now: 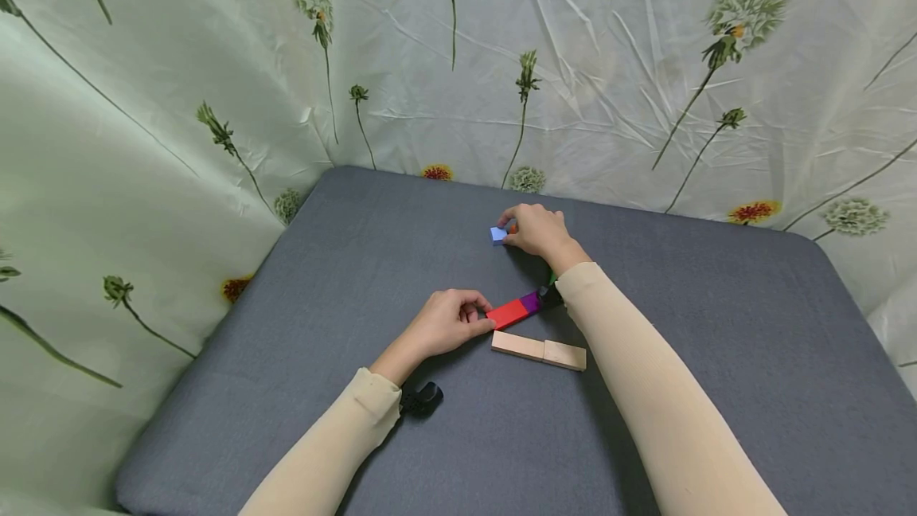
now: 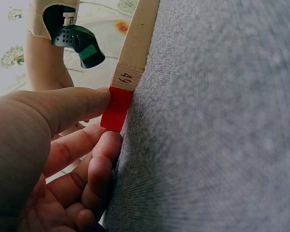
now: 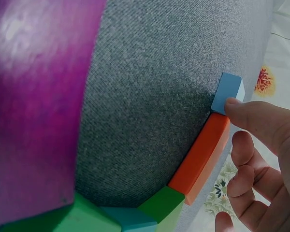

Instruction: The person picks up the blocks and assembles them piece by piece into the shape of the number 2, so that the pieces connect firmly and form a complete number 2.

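Note:
My left hand pinches the near-left end of the red block, its thumb along one side. The left wrist view shows the thumb on the red block's end. The purple block touches the red block's far end. Farther back, my right hand holds the light blue block with thumb and forefinger. The forefinger is mostly hidden in the right wrist view. There the blue block's corner meets an orange block, followed by a green block, a teal block and another green block.
Two plain wooden blocks lie end to end just in front of the red block; one bears the number 49. A grey cloth surface carries everything. A flowered curtain hangs behind and to the left. Each wrist wears a black camera.

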`<state>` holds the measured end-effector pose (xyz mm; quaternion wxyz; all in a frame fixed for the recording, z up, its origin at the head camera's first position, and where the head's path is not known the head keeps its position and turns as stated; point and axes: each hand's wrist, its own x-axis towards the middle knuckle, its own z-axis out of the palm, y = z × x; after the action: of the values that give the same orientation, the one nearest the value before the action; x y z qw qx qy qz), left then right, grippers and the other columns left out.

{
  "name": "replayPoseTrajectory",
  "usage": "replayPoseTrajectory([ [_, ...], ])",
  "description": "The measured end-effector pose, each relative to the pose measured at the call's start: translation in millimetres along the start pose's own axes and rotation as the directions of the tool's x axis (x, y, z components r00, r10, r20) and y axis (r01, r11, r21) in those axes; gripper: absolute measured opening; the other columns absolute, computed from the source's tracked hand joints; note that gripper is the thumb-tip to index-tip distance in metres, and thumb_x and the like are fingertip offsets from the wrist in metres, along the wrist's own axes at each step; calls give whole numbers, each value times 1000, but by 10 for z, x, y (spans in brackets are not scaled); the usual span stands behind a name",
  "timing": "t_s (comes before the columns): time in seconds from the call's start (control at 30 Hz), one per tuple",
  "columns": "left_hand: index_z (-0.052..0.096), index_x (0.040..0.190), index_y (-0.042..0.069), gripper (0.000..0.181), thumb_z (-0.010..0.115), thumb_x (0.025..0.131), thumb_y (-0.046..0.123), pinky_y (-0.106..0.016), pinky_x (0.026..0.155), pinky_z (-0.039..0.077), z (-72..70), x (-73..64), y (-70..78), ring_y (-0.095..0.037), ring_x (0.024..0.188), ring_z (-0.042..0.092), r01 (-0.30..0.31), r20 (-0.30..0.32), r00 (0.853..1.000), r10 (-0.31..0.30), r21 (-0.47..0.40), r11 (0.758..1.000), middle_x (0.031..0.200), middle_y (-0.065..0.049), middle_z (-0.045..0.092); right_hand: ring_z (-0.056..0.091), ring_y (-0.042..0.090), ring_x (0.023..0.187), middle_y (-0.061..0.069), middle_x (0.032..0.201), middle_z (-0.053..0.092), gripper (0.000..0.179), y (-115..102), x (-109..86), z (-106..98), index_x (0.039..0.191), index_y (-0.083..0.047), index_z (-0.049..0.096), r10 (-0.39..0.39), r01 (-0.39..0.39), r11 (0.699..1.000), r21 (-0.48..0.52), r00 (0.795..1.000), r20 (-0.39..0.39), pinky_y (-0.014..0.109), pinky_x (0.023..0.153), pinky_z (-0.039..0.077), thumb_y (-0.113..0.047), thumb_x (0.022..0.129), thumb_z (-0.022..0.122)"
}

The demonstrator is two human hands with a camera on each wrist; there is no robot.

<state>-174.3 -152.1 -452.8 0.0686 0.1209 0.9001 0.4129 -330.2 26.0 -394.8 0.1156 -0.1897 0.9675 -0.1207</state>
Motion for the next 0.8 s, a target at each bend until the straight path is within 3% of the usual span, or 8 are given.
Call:
replayPoseTrajectory([
  [0.5,80,108,13,16,82,96,24,-23,60,38,3,10,37,-8,65,49,4,12,1000,-4,-4,1000,74,5,58,66,35,121,10,125,77,37,43,-46,-66,141,-20,68,-3,3,999,51,1000,-7,65,112,36,-28,105,72],
  [0.67,80,108,13,15,81,96,24,-23,60,38,-2,0,34,-9,64,49,10,12,1000,-9,-16,1000,73,4,58,69,32,110,9,115,79,38,57,-106,-146,141,-17,68,-27,29,994,109,999,-22,66,112,36,-29,105,70],
  [0.8,80,108,14,15,81,97,24,-24,61,39,-8,-15,19,-9,64,49,15,13,1000,-15,-27,1000,73,4,59,66,29,96,9,104,73,38,106,-171,-217,140,-15,69,-48,58,984,169,997,-59,59,103,40,-29,105,70],
])
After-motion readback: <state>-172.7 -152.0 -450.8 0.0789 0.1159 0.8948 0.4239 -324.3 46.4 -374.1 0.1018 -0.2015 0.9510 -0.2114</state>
